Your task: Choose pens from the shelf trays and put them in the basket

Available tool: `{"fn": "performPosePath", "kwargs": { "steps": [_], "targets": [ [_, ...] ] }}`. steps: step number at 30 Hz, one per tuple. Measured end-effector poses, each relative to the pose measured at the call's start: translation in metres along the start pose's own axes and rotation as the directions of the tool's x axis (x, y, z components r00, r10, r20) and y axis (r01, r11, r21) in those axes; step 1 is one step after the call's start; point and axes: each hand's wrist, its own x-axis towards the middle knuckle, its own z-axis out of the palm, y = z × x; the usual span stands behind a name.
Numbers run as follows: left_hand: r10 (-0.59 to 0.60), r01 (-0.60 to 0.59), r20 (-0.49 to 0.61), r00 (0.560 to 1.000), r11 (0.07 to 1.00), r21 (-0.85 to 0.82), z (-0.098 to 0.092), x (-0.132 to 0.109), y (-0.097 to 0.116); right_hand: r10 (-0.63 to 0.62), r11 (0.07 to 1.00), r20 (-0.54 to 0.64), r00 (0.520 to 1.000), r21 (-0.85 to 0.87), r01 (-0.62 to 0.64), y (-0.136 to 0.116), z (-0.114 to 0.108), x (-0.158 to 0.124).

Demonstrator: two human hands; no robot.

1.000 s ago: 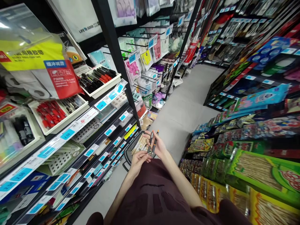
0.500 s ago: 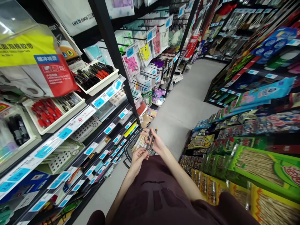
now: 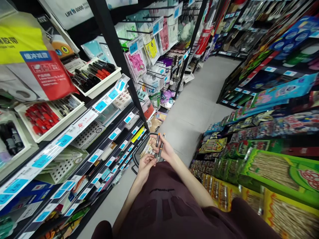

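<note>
Two slim dark pens with orange ends, a left pen and a right pen, stand side by side in front of my body, orange ends pointing away from me. My right hand has its fingers closed around them from the right. At their near ends, the fingers of my left hand are pinched together against the pens. Exactly which pen the left fingertips grip is too small to tell. Just beyond my hands is a dark shopping basket with light-coloured items inside, partly hidden by my fingers.
Along the left runs a shelf with a tray of red markers, a tray of black and red pens and blue price labels. Snack packets line the right side. A grey floor aisle leads ahead between racks.
The view has shifted slightly, so the left shelf sits further left. The pens have tilted a little and the left one's orange end shows more clearly. Both hands keep their hold.
</note>
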Motion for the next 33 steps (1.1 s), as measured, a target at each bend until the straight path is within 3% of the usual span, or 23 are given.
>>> {"fn": "performPosePath", "kwargs": {
  "steps": [7,13,17,25,33],
  "targets": [
    [0.001,0.000,-0.041,0.999,1.000,0.025,0.002,-0.001,0.003,0.009,1.000,-0.027,1.000,0.013,-0.009,-0.001,0.001,-0.001],
    [-0.010,0.012,-0.017,1.000,0.989,0.145,-0.001,0.000,0.003,0.032,0.994,-0.015,0.999,0.103,-0.030,0.000,0.005,0.002],
    [-0.006,0.008,-0.007,1.000,0.981,0.194,-0.002,0.000,0.006,0.061,0.995,-0.044,0.997,0.075,-0.058,-0.002,0.008,0.002],
    [-0.046,0.027,0.107,0.993,0.984,0.174,0.001,-0.006,0.014,0.112,0.985,0.026,0.993,0.127,-0.115,-0.006,0.012,-0.004],
    [-0.083,0.062,0.185,0.979,0.991,0.117,-0.005,-0.014,0.016,0.085,0.964,0.009,0.996,0.253,-0.085,-0.010,-0.005,-0.002]
  ]
}}
